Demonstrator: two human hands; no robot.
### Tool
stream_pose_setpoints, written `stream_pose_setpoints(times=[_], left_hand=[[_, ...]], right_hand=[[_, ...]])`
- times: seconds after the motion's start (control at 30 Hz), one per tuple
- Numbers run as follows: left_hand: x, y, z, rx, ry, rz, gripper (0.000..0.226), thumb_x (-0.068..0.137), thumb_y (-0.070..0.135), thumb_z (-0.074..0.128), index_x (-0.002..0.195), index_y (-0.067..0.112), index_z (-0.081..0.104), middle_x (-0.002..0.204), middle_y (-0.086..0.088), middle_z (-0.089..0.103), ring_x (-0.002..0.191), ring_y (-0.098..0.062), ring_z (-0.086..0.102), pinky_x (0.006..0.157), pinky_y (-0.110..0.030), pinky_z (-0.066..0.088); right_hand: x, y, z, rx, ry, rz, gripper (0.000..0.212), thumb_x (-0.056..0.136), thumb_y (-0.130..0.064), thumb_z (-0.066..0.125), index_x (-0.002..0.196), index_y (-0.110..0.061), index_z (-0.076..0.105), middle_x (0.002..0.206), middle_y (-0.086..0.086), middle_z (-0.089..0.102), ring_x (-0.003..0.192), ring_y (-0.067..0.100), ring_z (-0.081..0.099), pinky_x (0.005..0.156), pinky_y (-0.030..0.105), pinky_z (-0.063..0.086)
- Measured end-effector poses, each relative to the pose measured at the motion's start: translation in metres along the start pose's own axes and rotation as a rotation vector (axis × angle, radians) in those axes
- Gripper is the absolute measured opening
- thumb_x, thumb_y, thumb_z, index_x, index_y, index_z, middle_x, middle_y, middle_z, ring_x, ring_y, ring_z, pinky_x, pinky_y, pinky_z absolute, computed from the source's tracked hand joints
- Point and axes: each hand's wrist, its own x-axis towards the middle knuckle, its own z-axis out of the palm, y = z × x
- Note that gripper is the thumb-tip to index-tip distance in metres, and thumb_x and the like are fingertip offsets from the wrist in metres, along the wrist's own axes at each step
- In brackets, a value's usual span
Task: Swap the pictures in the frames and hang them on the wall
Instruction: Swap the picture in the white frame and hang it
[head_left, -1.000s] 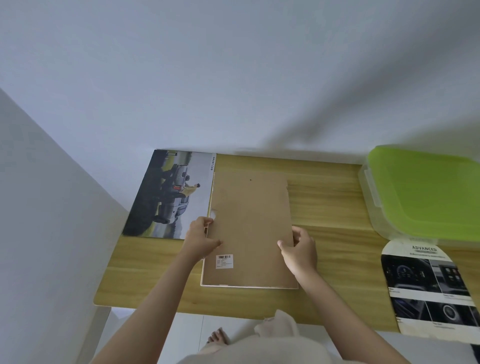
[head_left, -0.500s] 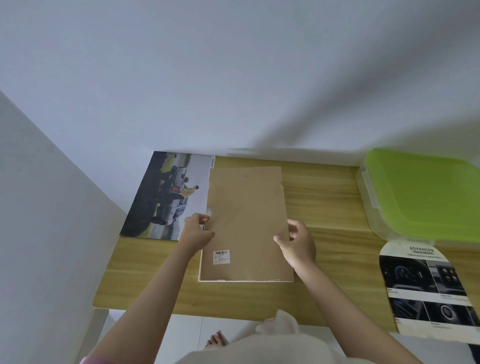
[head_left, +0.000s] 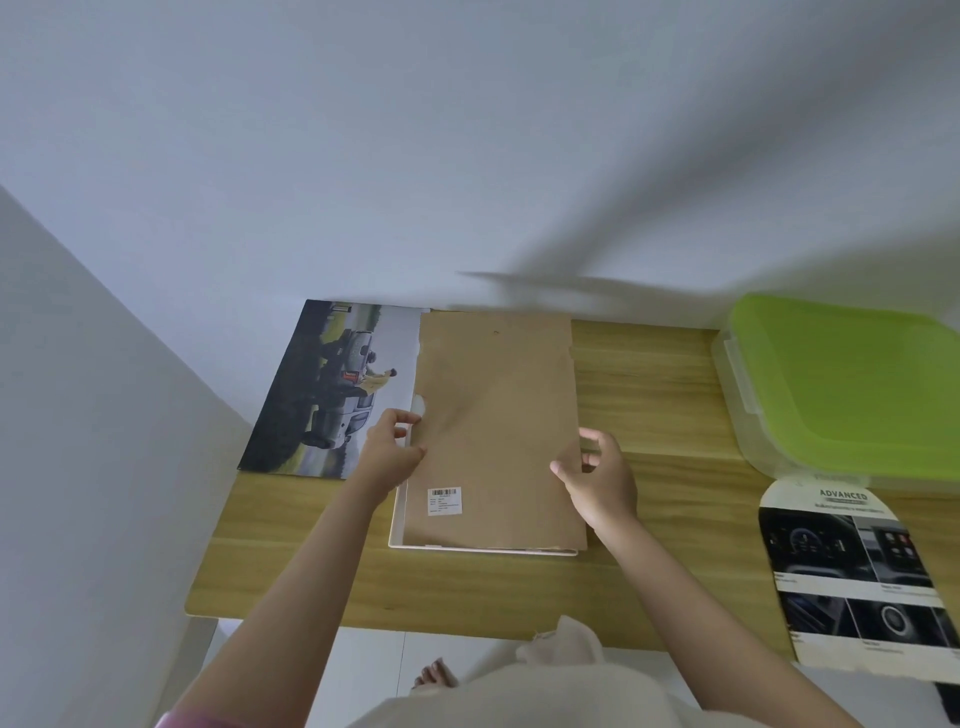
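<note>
A white picture frame lies face down in the middle of the wooden table. Its brown backing board, with a small barcode label, sits on it, skewed so the white rim shows at the near left. My left hand pinches the board's left edge at a small notch. My right hand grips the right edge, thumb on top. A loose car picture lies flat to the left, partly under the board. Another printed sheet, showing car interiors, lies at the table's right front.
A clear plastic box with a green lid stands at the back right of the table. White walls close in behind and on the left. My bare foot shows on the floor below the table's front edge.
The backing board has slid away from me and lifted slightly on the frame, baring more of the white rim at the near left. Both hands moved with it along its edges.
</note>
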Motion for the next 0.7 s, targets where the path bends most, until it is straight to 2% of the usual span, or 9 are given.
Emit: stream_pose_setpoints(times=[0.1, 0.17, 0.27, 0.33, 0.4, 0.5, 0.6, 0.7], left_hand=[[-0.001, 0.004, -0.001, -0.018, 0.007, -0.002, 0.033, 0.084, 0.004, 0.059, 0.106, 0.027, 0.049, 0.123, -0.01, 0.049, 0.111, -0.029, 0.052, 0.084, -0.039, 0.052], [-0.002, 0.008, -0.001, 0.0, 0.029, 0.021, 0.032, 0.084, 0.004, 0.058, 0.107, 0.025, 0.05, 0.122, -0.006, 0.049, 0.111, -0.026, 0.05, 0.088, -0.039, 0.049], [-0.006, 0.017, 0.001, 0.034, 0.073, 0.076, 0.029, 0.083, 0.004, 0.058, 0.106, 0.021, 0.053, 0.113, -0.002, 0.054, 0.099, -0.022, 0.053, 0.082, -0.033, 0.049], [-0.01, 0.024, 0.002, 0.01, 0.081, 0.111, 0.028, 0.084, 0.001, 0.055, 0.107, 0.018, 0.054, 0.106, -0.001, 0.056, 0.087, -0.017, 0.056, 0.075, -0.029, 0.051], [-0.013, 0.032, 0.002, -0.014, 0.098, 0.14, 0.032, 0.084, -0.002, 0.054, 0.11, 0.016, 0.056, 0.105, 0.0, 0.056, 0.082, -0.014, 0.056, 0.075, -0.028, 0.051], [-0.017, 0.045, 0.006, -0.051, 0.115, 0.173, 0.035, 0.083, -0.003, 0.053, 0.111, 0.018, 0.057, 0.103, 0.002, 0.057, 0.082, -0.012, 0.058, 0.076, -0.029, 0.052], [-0.021, 0.06, 0.018, -0.063, 0.132, 0.211, 0.032, 0.082, 0.0, 0.059, 0.109, 0.017, 0.059, 0.096, 0.007, 0.059, 0.081, -0.009, 0.06, 0.07, -0.025, 0.051], [-0.027, 0.072, 0.039, -0.127, 0.159, 0.224, 0.026, 0.078, 0.002, 0.068, 0.101, 0.013, 0.063, 0.088, 0.004, 0.064, 0.079, -0.011, 0.062, 0.075, -0.027, 0.052]], right_hand=[[0.002, -0.003, 0.002, 0.027, 0.002, -0.008, 0.047, 0.08, -0.022, 0.071, 0.122, -0.027, 0.05, 0.086, -0.013, 0.059, 0.066, 0.008, 0.06, 0.056, 0.023, 0.044], [0.003, -0.002, 0.004, 0.07, 0.004, -0.001, 0.05, 0.079, -0.021, 0.072, 0.123, -0.026, 0.05, 0.097, -0.004, 0.061, 0.075, 0.012, 0.061, 0.062, 0.027, 0.048], [0.006, -0.002, 0.004, 0.15, 0.022, -0.001, 0.053, 0.078, -0.018, 0.074, 0.125, -0.024, 0.05, 0.111, 0.005, 0.06, 0.092, 0.018, 0.06, 0.076, 0.032, 0.05], [0.009, -0.003, 0.001, 0.202, 0.031, -0.007, 0.054, 0.078, -0.016, 0.074, 0.125, -0.023, 0.051, 0.111, 0.004, 0.06, 0.09, 0.017, 0.061, 0.074, 0.031, 0.05], [0.011, -0.005, -0.002, 0.244, 0.039, -0.019, 0.053, 0.078, -0.014, 0.073, 0.126, -0.021, 0.053, 0.109, 0.003, 0.06, 0.087, 0.015, 0.061, 0.071, 0.03, 0.051], [0.015, -0.005, -0.008, 0.284, 0.045, -0.028, 0.053, 0.08, -0.011, 0.072, 0.129, -0.016, 0.053, 0.102, -0.003, 0.058, 0.102, 0.019, 0.059, 0.074, 0.028, 0.05], [0.021, -0.001, -0.022, 0.319, 0.068, -0.017, 0.055, 0.082, -0.009, 0.07, 0.133, -0.016, 0.051, 0.102, -0.002, 0.06, 0.091, 0.016, 0.062, 0.07, 0.026, 0.049], [0.028, 0.009, -0.043, 0.303, 0.116, -0.005, 0.056, 0.083, -0.011, 0.069, 0.135, -0.015, 0.048, 0.114, 0.005, 0.06, 0.087, 0.014, 0.061, 0.077, 0.03, 0.052]])
